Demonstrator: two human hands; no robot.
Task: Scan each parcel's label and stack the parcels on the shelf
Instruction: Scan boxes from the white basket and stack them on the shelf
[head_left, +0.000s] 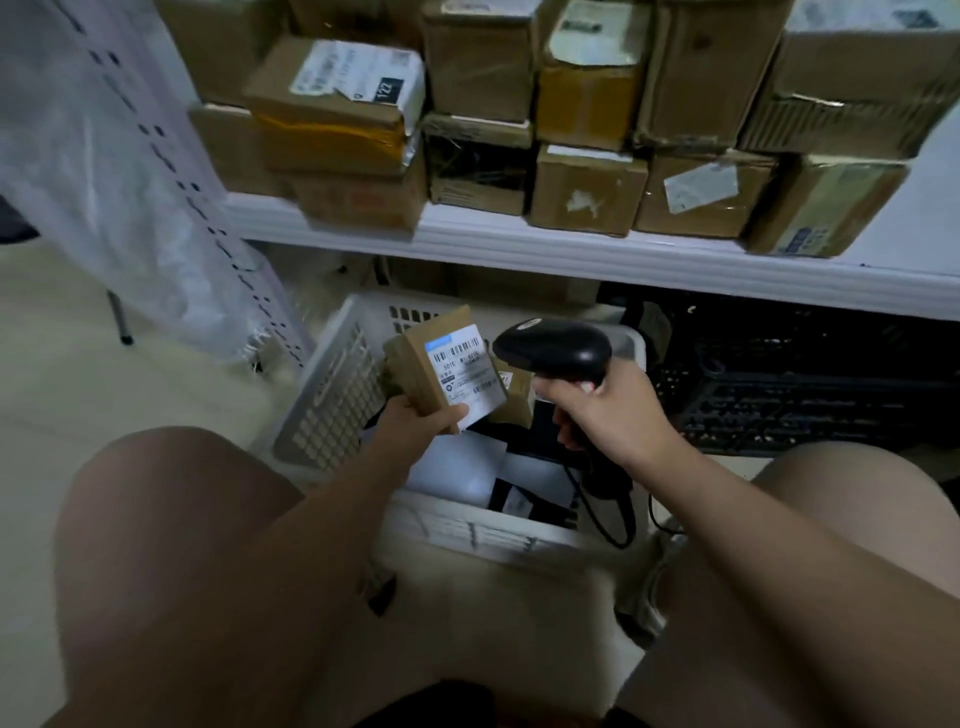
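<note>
Gripping the small brown parcel (415, 364) at its near end, the left hand (415, 423) curls fingers and thumb round it above the white basket (332, 395). It looks light and stiff, easy for one hand; holding the bare cardboard edge keeps the label (465, 371) uncovered. Its long axis runs near to far, the label face turned right toward the black scanner (553, 345). The right hand (613, 415) wraps the scanner's handle, nose pointing left. The shelf (571, 249) lies farther off.
</note>
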